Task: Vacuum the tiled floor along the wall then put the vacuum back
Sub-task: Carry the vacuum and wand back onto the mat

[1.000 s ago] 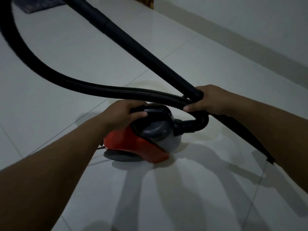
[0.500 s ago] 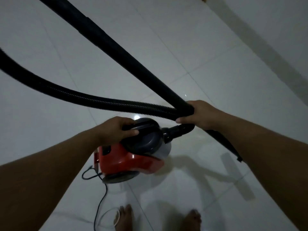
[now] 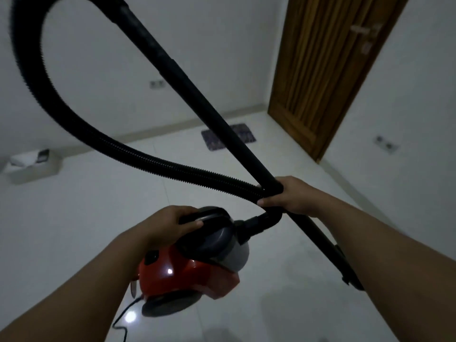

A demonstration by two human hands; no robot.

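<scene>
Dim room, white tiled floor [image 3: 74, 218], wooden door [image 3: 328, 70] closed in the far right corner; everything placed off that door: small dark mat [image 3: 243, 134] on the tiles just left of the door's foot, wall socket [image 3: 157, 84] further left on the back wall, another socket [image 3: 386, 143] on the side wall right of the door, pale box-like thing [image 3: 34, 166] with something dark on top well left against the back wall, too blurred to name. Red and grey vacuum [image 3: 192, 267] is well in front of the door, near the person, its black cord [image 3: 125, 314] trailing down to the tiles. Ribbed black hose [image 3: 153, 160] loops up high and left from the vacuum's front, crossing the view of the back wall; rigid black tube [image 3: 202, 99] slants across the mat and door side. Left hand [image 3: 170, 223] grasps the vacuum's black top handle, fingers wrapped over it, forearm stretched forward. Right hand [image 3: 288, 193] is clamped round hose and tube together where they cross, thumb over the top, tube's lower end passing under the right forearm
</scene>
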